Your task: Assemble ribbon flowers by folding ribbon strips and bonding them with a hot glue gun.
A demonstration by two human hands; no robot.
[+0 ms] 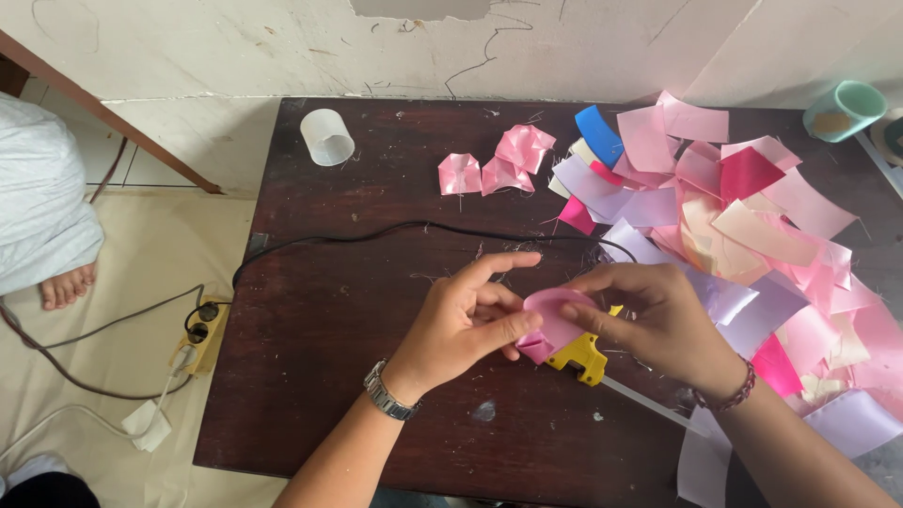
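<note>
Dark brown wooden table (pixel 339 376) under my work. Heap of pink, lilac and peach satin squares (pixel 743 235) at right. Yellow glue gun (pixel 581 356) beneath my hands. My left hand (pixel 461 325) and right hand (pixel 658 315) both pinch folded pink satin piece (pixel 553 318) above table centre.

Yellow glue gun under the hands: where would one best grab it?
By the handle of the glue gun, which juts toward the person below the pink fold. Come from the near side; both hands cover its upper body, and the glue stick trails right.
</note>
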